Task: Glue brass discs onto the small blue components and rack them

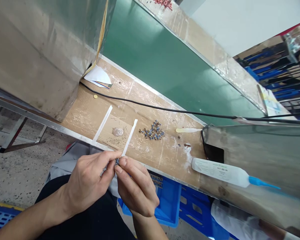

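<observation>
My left hand (90,181) and my right hand (136,188) meet at the near edge of the wooden bench (90,113), fingertips pinched together. Between them sits a tiny blue-grey part (117,161), mostly hidden by the fingers. Just beyond the fingertips lies a white strip (130,136), with a second white strip (102,125) to its left. A blob of clear glue (118,132) sits between the strips. A pile of several small blue and gold parts (153,130) lies on the bench farther right.
A white bottle with a blue nozzle (224,172) lies at the right. A wooden spatula (188,130) and a black cable (145,106) cross the bench. A green conveyor belt (164,63) runs behind. Blue crates (169,200) stand below.
</observation>
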`<state>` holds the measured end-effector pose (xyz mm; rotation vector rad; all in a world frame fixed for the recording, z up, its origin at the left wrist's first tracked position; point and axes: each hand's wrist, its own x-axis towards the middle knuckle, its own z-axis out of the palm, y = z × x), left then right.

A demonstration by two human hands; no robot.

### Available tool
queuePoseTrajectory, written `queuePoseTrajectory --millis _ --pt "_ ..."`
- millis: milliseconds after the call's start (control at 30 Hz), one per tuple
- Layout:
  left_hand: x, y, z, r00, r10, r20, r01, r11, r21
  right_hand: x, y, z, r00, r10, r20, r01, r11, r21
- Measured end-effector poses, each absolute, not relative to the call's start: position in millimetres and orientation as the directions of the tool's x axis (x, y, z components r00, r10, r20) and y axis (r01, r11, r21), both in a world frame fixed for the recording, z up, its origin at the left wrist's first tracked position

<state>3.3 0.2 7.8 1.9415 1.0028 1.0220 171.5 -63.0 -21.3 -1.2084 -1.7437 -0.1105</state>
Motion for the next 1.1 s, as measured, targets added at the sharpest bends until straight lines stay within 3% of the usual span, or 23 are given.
queuePoseTrajectory --millis 167,267,400,500,733,1100 --pt "2 1 7 0.374 0.873 0.314 0.303 -0.435 0.848 172 -60 -19 -0.03 0.686 0.727 0.734 0.509 -0.45" --pt "2 2 5 0.378 0.88 0.287 0.294 -0.408 0.865 178 -57 -14 0.038 0.75 0.66 0.639 0.49 -0.593" --pt "4 3 3 0.395 0.883 0.253 0.296 -0.383 0.875 183 -54 -10 0.229 0.88 0.417 0.468 0.276 -0.84" --pt "5 2 3 0.418 0.865 0.277 0.303 -0.42 0.856 182 -51 -11 0.236 0.938 0.254 0.314 0.174 -0.933" --pt "0 2 -4 0.482 0.813 0.326 0.283 -0.497 0.82 179 -47 -12 0.221 0.958 0.183 0.149 0.152 -0.977" --pt "5 -5 -10 0.534 0.8 0.272 0.308 -0.484 0.819 182 -53 -24 0.242 0.961 0.134 0.068 0.121 -0.99"
